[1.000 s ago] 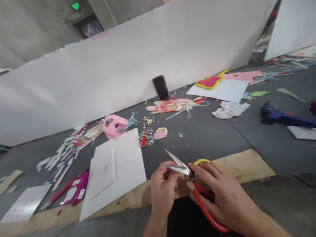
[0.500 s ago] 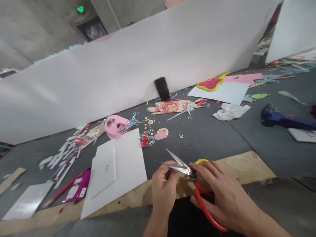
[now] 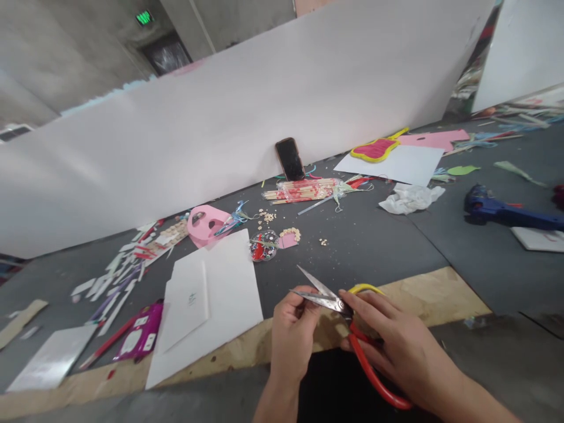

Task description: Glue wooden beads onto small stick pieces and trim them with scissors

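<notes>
My right hand [image 3: 394,335] grips a pair of scissors [image 3: 328,298] by its red handles, with the blades apart and pointing left. My left hand [image 3: 293,335] is closed in a pinch by the lower blade; whatever its fingers hold, if anything, is hidden. A yellow curved edge [image 3: 366,288] shows just behind my right hand; the rest of it is covered. Beyond the scissors, a small pink card [image 3: 288,239] edged with pale beads lies beside a clear round bag [image 3: 263,247] of dark and red bits.
White sheets [image 3: 238,282] and a purple packet [image 3: 140,333] lie on the left. At the back are a phone [image 3: 289,158], bundled sticks [image 3: 304,190] and a pink mask-like cutout [image 3: 206,226]. Crumpled tissue [image 3: 412,198] and a blue glue gun [image 3: 506,211] are on the right.
Little differs. Both hands and the scissors have shifted very slightly, with the blades still apart and the left hand still pinched.
</notes>
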Tool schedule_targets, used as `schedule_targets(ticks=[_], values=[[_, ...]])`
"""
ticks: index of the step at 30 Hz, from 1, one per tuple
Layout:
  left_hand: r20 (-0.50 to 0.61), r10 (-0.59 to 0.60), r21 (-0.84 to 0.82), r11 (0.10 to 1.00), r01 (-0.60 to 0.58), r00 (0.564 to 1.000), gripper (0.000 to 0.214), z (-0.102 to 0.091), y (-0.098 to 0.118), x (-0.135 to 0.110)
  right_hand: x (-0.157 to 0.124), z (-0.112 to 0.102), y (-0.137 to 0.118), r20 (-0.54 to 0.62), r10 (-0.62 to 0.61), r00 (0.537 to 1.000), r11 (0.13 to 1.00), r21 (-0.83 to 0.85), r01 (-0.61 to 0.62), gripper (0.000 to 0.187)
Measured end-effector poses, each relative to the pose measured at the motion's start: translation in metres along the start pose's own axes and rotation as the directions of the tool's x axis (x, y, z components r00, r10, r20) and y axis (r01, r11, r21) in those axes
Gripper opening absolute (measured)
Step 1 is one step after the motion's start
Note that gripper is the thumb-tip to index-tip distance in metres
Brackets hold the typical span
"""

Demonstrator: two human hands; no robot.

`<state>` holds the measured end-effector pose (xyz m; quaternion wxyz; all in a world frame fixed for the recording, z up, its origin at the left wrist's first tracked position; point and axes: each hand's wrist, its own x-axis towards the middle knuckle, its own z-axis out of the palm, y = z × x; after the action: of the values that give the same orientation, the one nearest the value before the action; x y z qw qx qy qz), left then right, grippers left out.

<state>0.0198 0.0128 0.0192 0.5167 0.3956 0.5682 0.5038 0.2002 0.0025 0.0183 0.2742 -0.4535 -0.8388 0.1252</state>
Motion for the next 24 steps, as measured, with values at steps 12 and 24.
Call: schedule_targets(ticks=[12, 24], values=[[0.008, 0.054, 0.127, 0.990, -0.054, 0.999, 0.023, -0.0028, 0.0005, -0.0032, 0.0028, -0.0013, -0.0023, -0.020, 0.100, 0.995, 0.995, -0.005, -0.101, 0.044], [-0.011, 0.114, 0.136, 0.984, -0.111, 0.993, 0.009, 0.0037, 0.0038, -0.0075, 0.0053, -0.0062, -0.0026, 0.024, 0.118, 0.993, 0.988, -0.102, -0.115, 0.054]])
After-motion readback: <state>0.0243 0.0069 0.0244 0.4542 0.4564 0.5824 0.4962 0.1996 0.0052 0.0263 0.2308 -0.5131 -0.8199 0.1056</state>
